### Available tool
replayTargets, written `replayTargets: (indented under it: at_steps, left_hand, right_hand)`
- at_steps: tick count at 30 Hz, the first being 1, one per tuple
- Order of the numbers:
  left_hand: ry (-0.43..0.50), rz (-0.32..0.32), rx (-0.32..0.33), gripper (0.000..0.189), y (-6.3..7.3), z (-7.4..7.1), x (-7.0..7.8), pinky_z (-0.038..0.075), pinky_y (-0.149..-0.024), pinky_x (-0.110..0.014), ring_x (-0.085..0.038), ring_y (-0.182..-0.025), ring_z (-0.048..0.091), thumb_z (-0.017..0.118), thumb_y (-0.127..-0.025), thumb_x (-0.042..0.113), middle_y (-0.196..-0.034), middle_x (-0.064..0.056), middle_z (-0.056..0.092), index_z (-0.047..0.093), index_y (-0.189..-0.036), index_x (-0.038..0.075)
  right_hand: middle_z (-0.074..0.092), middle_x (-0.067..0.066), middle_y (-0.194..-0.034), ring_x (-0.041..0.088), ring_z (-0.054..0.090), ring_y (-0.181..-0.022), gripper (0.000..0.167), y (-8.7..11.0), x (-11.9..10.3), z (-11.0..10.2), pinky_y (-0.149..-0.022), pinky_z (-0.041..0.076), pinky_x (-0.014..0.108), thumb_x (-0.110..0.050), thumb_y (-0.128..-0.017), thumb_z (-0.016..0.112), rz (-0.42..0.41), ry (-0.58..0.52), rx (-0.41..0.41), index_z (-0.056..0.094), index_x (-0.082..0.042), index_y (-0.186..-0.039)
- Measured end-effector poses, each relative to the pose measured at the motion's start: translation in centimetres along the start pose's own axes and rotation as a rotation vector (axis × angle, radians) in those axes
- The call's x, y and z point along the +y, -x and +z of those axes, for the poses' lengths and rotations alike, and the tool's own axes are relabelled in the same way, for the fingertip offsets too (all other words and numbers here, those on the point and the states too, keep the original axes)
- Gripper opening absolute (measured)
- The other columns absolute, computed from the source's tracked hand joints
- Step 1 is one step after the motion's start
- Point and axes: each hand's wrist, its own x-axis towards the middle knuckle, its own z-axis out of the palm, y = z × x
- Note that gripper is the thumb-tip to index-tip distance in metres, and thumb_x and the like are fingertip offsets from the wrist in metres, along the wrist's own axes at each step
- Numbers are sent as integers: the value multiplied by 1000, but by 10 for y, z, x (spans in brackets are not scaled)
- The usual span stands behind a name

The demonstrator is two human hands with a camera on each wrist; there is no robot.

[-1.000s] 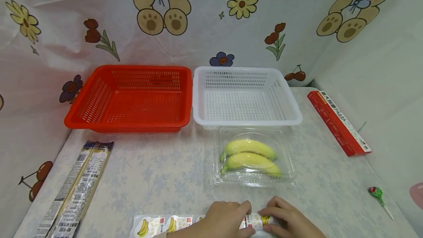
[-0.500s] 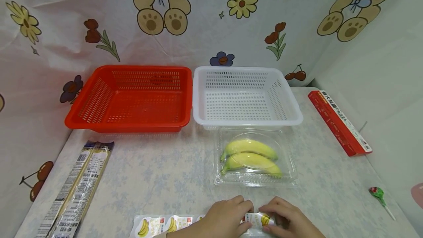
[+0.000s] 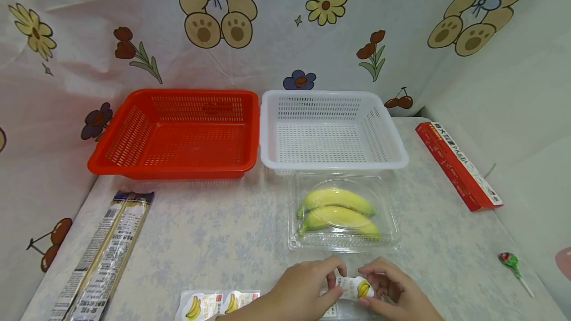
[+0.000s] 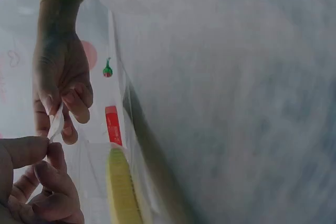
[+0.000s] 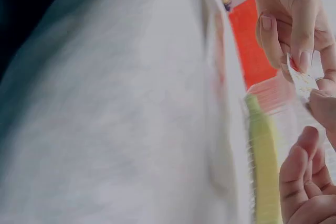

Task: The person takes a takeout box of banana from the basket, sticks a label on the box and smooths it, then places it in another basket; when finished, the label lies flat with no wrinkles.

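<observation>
Two hands at the near edge of the counter (image 3: 209, 241), backs up, fingers bent inward, facing each other across one small white sticker (image 3: 357, 287) with a yellow banana print. Left hand (image 3: 308, 289): grip together, thumb and fingertip pinching the sticker's left end. Right hand (image 3: 397, 291): grip likewise closed on the right end, remaining fingers curled loosely. In the left wrist view the sticker appears thin and slightly bowed. Sticker sheet (image 3: 218, 303), glossy, same print, lies flat, partly covered by the left forearm.

Clear plastic clamshell (image 3: 388, 241), ribbed wall, just beyond the hands; contains two curved yellow bananas (image 3: 339, 212), greenish at the stems. Behind: red basket (image 3: 171, 170) and white basket (image 3: 334, 166), side by side, slotted plastic walls. Long shiny packets (image 3: 104, 256) lie at left; red pasta box (image 3: 459, 166) and green-wrapped lollipop (image 3: 508, 260) at right.
</observation>
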Motion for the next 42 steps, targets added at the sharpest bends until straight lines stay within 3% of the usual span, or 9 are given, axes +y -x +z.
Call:
replayTargets:
  at_steps: [4,9,13,18,26,35,39,42]
  left_hand:
    - [52,47,48,18,-1,-11,5,35,-50,-8,11,-49,31,63,-98,23,-82,15,60,56,-115,24]
    - [65,111,124,15,-2,-25,11,34,-49,-5,17,-47,31,62,-98,18,-78,14,60,56,-111,22]
    - [76,101,132,12,-3,-36,15,34,-49,-6,14,-49,32,62,-98,19,-82,14,59,57,-108,22]
    - [63,90,169,15,-9,-49,18,35,-51,-8,9,-55,34,63,-98,18,-87,11,58,59,-112,21]
    - [9,55,233,17,-28,-67,14,38,-53,-11,5,-56,38,64,-97,18,-88,12,59,59,-113,22]
    - [-5,12,157,17,-52,-79,8,40,-55,-15,0,-54,42,64,-97,18,-89,10,60,62,-114,21]
    - [-47,38,139,19,-59,-85,7,42,-60,-15,-2,-63,47,64,-97,19,-90,11,60,62,-116,22]
    - [-108,95,119,21,-63,-90,8,42,-64,-14,-5,-72,52,65,-97,20,-91,12,61,62,-117,21]
  right_hand:
    - [51,-6,-114,15,53,-67,45,-5,-9,0,-52,50,28,15,-82,69,10,-102,15,51,9,-123]
    - [52,-2,-121,13,55,-72,45,-16,-20,2,-60,55,20,24,-83,59,-61,-190,51,51,9,-124]
    - [54,3,-122,9,59,-81,46,-25,-29,3,-65,57,20,29,-82,55,-123,-211,96,51,11,-124]
    - [56,9,-115,14,55,-81,49,-40,-36,-1,-57,49,26,35,-77,53,-256,-202,106,50,15,-122]
    - [54,5,-96,12,50,-77,46,-61,-42,-18,-55,44,25,31,-75,60,-311,-26,129,58,10,-115]
    - [55,1,-95,9,50,-78,44,-84,-45,-39,-55,44,23,24,-80,62,-259,186,95,60,4,-119]
    - [54,0,-93,8,50,-77,41,-91,-43,-46,-55,45,24,20,-84,62,-191,245,102,60,0,-119]
    - [53,-2,-93,8,49,-75,42,-94,-41,-50,-55,45,24,19,-84,63,-168,275,106,61,-2,-120]
